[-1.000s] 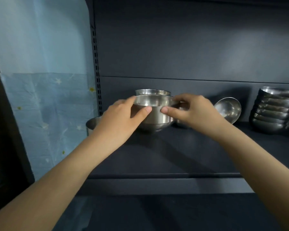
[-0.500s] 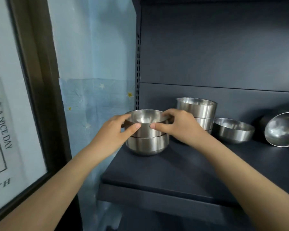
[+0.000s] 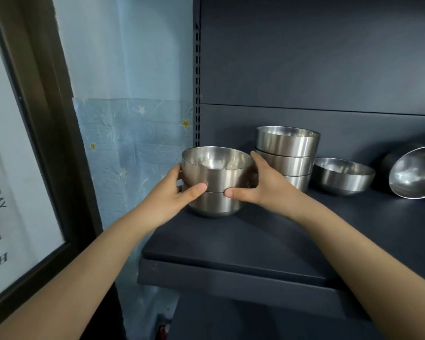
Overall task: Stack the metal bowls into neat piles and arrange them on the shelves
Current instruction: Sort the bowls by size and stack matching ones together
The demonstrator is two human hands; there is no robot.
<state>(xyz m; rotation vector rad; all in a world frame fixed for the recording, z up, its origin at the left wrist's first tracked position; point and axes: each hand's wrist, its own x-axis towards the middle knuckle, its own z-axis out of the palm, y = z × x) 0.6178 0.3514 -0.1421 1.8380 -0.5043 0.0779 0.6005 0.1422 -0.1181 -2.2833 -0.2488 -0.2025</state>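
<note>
Head: left hand [image 3: 172, 197], right hand [image 3: 263, 186] grip top bowl [image 3: 216, 174], 2-bowl pile [image 3: 216, 204].

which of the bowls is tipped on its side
The bowl at the far right: its mouth faces sideways toward the camera. The pile of two, the pile of three and the single bowl all sit upright, mouths up.

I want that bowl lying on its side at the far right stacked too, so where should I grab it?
Probably by its rim, coming from the front. The tipped bowl rests on the shelf with its mouth facing you, so a thumb inside and fingers over the upper edge can pinch it; its smooth round back faces away.
</note>
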